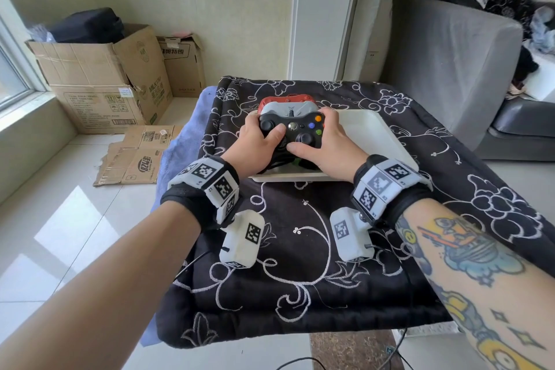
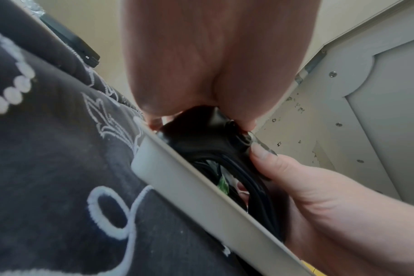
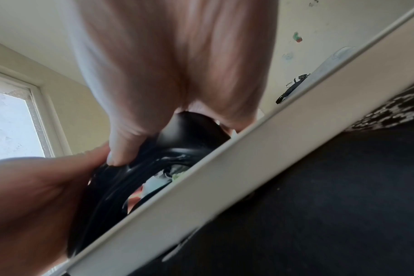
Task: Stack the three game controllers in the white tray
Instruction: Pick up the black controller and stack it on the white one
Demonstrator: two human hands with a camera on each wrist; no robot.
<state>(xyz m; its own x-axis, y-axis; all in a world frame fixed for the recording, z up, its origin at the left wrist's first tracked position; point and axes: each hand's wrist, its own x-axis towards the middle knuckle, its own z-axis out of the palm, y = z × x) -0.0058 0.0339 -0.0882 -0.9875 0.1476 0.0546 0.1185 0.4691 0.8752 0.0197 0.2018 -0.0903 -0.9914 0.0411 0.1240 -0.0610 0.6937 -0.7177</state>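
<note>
A black game controller (image 1: 292, 128) with coloured buttons is held by both hands over the left part of the white tray (image 1: 372, 135). My left hand (image 1: 255, 140) grips its left handle, thumb near the left stick. My right hand (image 1: 326, 141) grips the right handle, thumb by the lower stick. Behind it lie a grey controller (image 1: 288, 106) and a red controller (image 1: 285, 97), the red one furthest back. The left wrist view shows the black controller (image 2: 201, 134), its bundled cable and the tray rim (image 2: 201, 196). The right wrist view shows the controller (image 3: 191, 130) above the tray wall (image 3: 248, 177).
The tray rests on a black cloth with white flower embroidery (image 1: 300, 249) over a low table. Cardboard boxes (image 1: 105, 78) stand at the left by a window. A grey sofa (image 1: 450, 69) with clothes stands at the right. The tray's right half (image 1: 375, 141) is bare.
</note>
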